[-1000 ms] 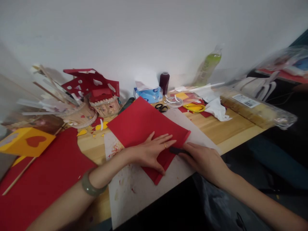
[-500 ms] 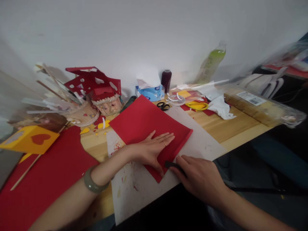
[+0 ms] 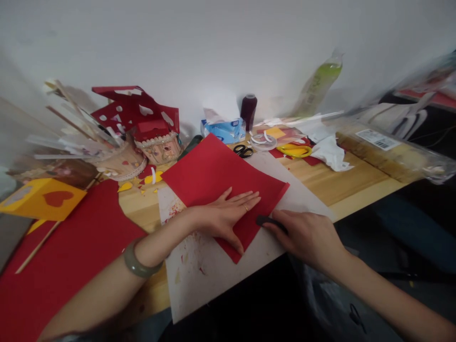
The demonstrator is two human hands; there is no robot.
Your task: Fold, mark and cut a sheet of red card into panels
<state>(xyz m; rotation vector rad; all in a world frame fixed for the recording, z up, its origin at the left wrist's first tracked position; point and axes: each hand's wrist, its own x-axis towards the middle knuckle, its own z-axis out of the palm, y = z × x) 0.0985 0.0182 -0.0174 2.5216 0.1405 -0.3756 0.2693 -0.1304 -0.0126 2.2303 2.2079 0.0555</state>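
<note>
A red sheet of card (image 3: pixel 221 173) lies turned at an angle on a pale, stained work mat (image 3: pixel 194 285). A narrow strip along its right edge is folded up. My left hand (image 3: pixel 228 216) rests flat on the sheet with its fingers spread. My right hand (image 3: pixel 306 232) is closed round a small black flat tool (image 3: pixel 270 222), whose rounded tip touches or hovers over the folded edge; I cannot tell which. What kind of tool it is stays hidden by the fingers.
Black scissors (image 3: pixel 243 151), a tape roll (image 3: pixel 262 141), yellow scissors (image 3: pixel 295 150) and a crumpled tissue (image 3: pixel 331 153) lie behind the sheet. A blue tissue pack (image 3: pixel 223 130), a dark thread spool (image 3: pixel 248 111) and a green bottle (image 3: pixel 318 85) stand by the wall. More red card (image 3: pixel 89 237) covers the left.
My right hand with the black tool has slid up along the sheet's right edge, away from the near corner. The folded strip now looks flatter. My left hand stays in place.
</note>
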